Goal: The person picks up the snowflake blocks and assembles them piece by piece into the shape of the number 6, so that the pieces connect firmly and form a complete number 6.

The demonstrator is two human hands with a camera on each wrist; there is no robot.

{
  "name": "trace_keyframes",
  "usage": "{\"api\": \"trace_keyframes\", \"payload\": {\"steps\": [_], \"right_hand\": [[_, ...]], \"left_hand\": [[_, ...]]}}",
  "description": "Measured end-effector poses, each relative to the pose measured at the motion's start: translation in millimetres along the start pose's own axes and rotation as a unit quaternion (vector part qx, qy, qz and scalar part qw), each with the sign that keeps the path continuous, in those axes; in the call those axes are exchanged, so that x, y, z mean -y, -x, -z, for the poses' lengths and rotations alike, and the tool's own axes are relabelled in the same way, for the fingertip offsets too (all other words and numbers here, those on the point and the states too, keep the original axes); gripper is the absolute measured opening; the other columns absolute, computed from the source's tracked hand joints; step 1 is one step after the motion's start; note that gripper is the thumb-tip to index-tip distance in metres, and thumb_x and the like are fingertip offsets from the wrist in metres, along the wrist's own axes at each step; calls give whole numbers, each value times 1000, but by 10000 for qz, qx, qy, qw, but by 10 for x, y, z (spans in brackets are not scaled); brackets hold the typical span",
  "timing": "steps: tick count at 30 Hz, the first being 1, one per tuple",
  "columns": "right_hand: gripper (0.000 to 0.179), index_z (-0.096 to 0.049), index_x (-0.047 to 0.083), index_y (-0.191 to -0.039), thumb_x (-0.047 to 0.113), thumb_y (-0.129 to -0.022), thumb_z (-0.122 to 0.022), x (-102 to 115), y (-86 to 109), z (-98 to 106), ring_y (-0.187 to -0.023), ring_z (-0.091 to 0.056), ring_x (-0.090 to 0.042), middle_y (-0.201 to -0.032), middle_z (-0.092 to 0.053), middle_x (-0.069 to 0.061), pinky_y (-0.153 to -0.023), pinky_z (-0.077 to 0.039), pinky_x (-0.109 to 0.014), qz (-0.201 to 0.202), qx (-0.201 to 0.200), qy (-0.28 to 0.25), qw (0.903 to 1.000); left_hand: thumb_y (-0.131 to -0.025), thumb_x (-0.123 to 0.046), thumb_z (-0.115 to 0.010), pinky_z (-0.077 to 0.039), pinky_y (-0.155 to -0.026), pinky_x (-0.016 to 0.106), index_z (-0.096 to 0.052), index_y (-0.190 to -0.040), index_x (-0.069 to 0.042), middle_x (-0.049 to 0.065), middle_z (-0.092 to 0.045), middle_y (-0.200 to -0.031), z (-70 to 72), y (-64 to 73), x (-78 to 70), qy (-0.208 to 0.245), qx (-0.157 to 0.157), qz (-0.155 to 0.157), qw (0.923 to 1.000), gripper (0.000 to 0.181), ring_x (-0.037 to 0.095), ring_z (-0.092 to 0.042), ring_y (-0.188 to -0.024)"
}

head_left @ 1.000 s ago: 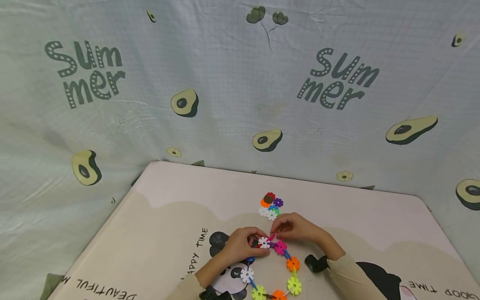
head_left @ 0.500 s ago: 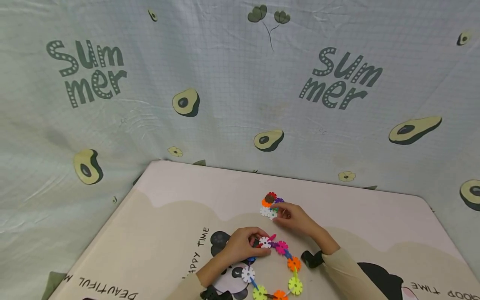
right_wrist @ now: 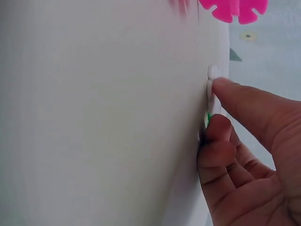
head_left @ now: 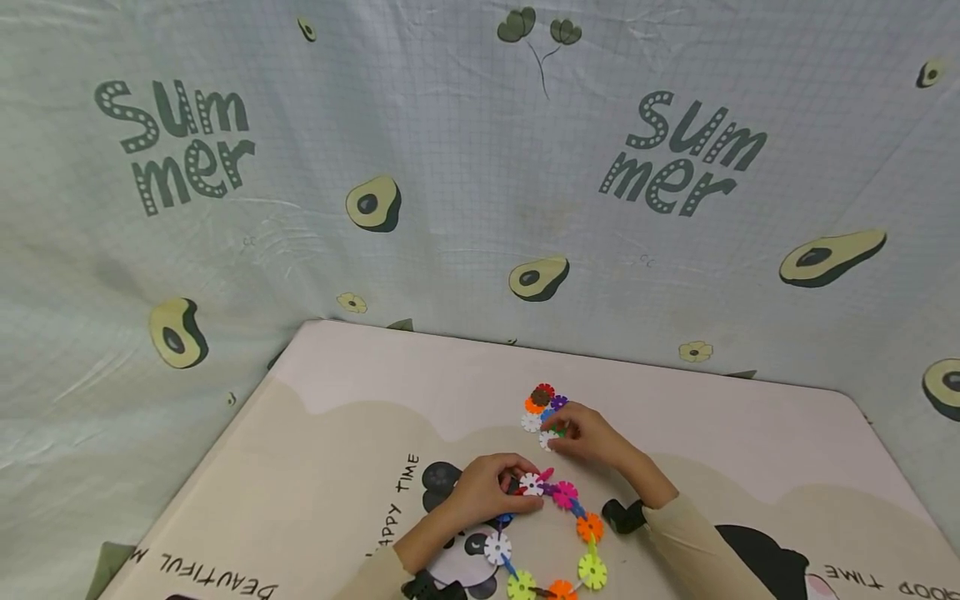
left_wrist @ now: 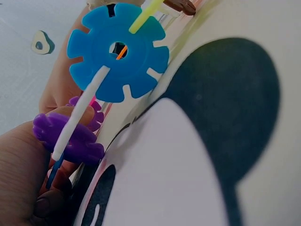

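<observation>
In the head view my left hand [head_left: 483, 492] grips a loop of interlocking plastic snowflake discs [head_left: 590, 527] at its far side, by a white disc [head_left: 532, 484] and a pink piece. The left wrist view has its thumb against a purple disc [left_wrist: 70, 136], with a blue disc [left_wrist: 141, 70] of the loop above. My right hand [head_left: 592, 437] is at the near edge of a small pile of loose discs [head_left: 541, 397]. Its thumb and fingertips pinch a white snowflake disc [head_left: 548, 440]; the right wrist view shows the thumb on the white disc's edge [right_wrist: 213, 72].
The pile, with red, brown, orange, purple, blue, green and white discs, lies beyond the loop on the panda-printed table [head_left: 360, 450]. A patterned curtain [head_left: 450, 167] hangs behind the table's far edge. Black wrist gear [head_left: 624, 517] sits near the right sleeve.
My right hand has left the pink piece on the loop and moved away to the pile, where a white disc has shifted slightly toward me. My left hand has stayed on the loop.
</observation>
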State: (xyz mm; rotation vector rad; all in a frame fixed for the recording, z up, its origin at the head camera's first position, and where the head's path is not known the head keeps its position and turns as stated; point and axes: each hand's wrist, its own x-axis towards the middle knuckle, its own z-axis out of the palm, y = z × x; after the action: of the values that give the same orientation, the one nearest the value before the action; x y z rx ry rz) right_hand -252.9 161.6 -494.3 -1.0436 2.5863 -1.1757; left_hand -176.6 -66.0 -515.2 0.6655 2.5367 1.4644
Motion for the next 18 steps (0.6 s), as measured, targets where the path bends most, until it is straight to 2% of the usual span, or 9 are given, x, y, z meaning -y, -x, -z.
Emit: {"api": "trace_keyframes", "payload": {"steps": [6,12,18], "right_hand": [[12,-65,3,-92,7,-85,-74,30,57,-7,-72,-49,-5,-88,-57,-5,-66,-46,-21,-146,61,-46,9999],[27,-67,-1,-105,9,-83,-77,59,97,-2,-72,-49,-4,-91,-59,-5,-66,-47,-21,-245,244,-56,9994],[26,-68,0,-104,10,-82,-77,56,120,33,-69,-48,-5,-87,-56,-4,-64,-46,-20,-333,281,-84,9990]], "left_hand": [[-77,-33,-82,-28,-51,17,-72,-105,-14,-12,-45,-61,-9,3,23,-24,6,20,10000,35,0,-37,-52],[-78,-33,-82,-28,-51,17,-72,-104,-14,-13,-45,-61,-10,11,28,-44,11,-20,10000,35,0,-37,-52],[-78,-34,-82,-28,-51,17,-72,-105,-14,-12,-44,-61,-7,2,13,-40,5,-50,10000,35,0,-37,-52]]}}
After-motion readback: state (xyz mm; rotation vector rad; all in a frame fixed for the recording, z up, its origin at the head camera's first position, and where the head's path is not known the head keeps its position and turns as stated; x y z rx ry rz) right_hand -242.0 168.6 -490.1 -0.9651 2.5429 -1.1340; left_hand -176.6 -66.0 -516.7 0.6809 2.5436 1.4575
